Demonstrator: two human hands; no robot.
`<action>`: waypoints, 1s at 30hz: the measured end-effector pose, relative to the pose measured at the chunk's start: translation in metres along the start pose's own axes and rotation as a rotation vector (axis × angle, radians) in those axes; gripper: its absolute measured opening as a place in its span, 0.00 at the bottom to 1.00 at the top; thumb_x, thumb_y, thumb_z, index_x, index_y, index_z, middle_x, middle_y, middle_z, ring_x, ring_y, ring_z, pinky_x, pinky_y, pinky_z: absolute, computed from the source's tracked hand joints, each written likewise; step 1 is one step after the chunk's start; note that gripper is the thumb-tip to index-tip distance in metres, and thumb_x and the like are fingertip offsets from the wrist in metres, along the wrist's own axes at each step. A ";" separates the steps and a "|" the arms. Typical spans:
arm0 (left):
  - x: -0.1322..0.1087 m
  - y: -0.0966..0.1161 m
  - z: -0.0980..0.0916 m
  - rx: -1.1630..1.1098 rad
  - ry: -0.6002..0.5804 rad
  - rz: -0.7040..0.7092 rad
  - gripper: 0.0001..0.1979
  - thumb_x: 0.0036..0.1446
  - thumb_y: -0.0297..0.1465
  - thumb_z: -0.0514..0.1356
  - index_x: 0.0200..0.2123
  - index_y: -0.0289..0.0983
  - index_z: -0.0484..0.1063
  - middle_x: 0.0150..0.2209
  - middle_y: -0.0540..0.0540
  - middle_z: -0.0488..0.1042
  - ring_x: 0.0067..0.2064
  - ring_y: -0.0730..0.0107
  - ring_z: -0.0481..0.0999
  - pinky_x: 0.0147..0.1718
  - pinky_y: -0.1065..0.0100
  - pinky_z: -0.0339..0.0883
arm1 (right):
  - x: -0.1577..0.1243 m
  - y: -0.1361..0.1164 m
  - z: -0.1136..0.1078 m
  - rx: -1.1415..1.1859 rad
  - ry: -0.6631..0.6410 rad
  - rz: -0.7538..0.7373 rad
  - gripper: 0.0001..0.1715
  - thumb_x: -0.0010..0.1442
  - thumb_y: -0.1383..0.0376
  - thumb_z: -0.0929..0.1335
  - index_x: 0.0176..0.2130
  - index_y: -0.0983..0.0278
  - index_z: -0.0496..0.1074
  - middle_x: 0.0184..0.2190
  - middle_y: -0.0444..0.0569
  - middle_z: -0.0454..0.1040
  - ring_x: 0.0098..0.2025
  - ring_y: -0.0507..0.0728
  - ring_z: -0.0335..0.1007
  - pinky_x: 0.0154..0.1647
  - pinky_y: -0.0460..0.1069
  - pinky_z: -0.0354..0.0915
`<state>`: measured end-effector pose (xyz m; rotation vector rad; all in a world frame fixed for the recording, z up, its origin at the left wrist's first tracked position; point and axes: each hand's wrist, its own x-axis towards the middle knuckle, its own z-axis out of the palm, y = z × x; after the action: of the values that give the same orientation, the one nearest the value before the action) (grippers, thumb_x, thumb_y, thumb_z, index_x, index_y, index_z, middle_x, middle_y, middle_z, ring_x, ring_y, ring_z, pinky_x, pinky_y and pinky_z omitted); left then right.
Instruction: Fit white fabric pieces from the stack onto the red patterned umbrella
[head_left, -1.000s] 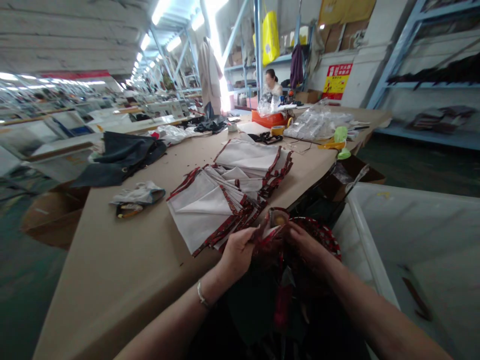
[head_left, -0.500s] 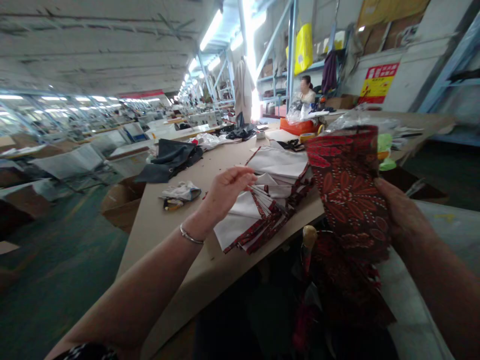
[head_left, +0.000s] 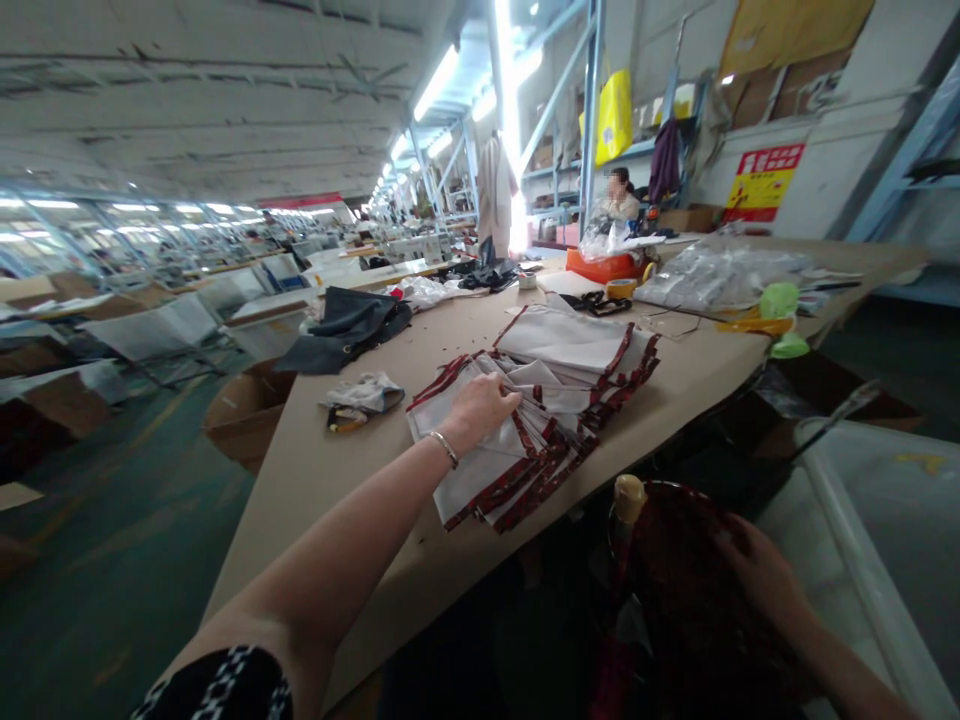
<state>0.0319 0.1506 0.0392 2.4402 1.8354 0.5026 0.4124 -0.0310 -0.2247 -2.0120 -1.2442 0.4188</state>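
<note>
My left hand reaches out over the long tan table and rests its fingers on the near stack of white fabric pieces with red patterned edges. A second such stack lies just behind it. My right hand is low at the table's near edge, pressed on a dark red patterned cloth that hangs below the table beside a tan knob-like handle. Its fingers are partly hidden in the cloth.
A dark garment and a small bundle of cloth lie to the left on the table. Clear plastic bags, an orange tray and tape sit at the far end, where another person sits. A white bin stands at my right.
My right hand has dropped the red patterned cloth from in front of me down below the table edge. My left hand has moved from mid-air down onto the near fabric stack.
</note>
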 end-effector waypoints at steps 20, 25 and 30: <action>-0.070 -0.027 -0.042 -0.244 0.101 0.050 0.12 0.44 0.21 0.54 0.28 0.34 0.77 0.25 0.48 0.76 0.28 0.72 0.72 0.30 0.71 0.62 | -0.071 -0.272 -0.032 0.366 -0.091 -0.751 0.11 0.64 0.62 0.63 0.45 0.60 0.70 0.43 0.48 0.74 0.43 0.53 0.72 0.46 0.47 0.68; -0.109 -0.026 -0.035 -0.300 0.216 0.127 0.08 0.45 0.21 0.55 0.24 0.36 0.72 0.24 0.50 0.73 0.27 0.73 0.69 0.29 0.71 0.59 | -0.055 -0.361 0.013 0.051 -0.110 -0.976 0.19 0.62 0.64 0.64 0.52 0.65 0.69 0.49 0.54 0.71 0.52 0.61 0.64 0.54 0.55 0.63; -0.136 -0.026 -0.035 -0.259 0.289 0.111 0.06 0.46 0.21 0.54 0.22 0.38 0.64 0.23 0.51 0.69 0.26 0.73 0.66 0.28 0.70 0.57 | -0.035 -0.378 0.039 -0.376 -0.218 -0.953 0.18 0.62 0.66 0.63 0.50 0.65 0.71 0.45 0.56 0.73 0.49 0.65 0.66 0.50 0.57 0.64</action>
<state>-0.0359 0.0246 0.0354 2.3993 1.6028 1.0778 0.1315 0.0569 0.0179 -1.4131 -2.3534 -0.0808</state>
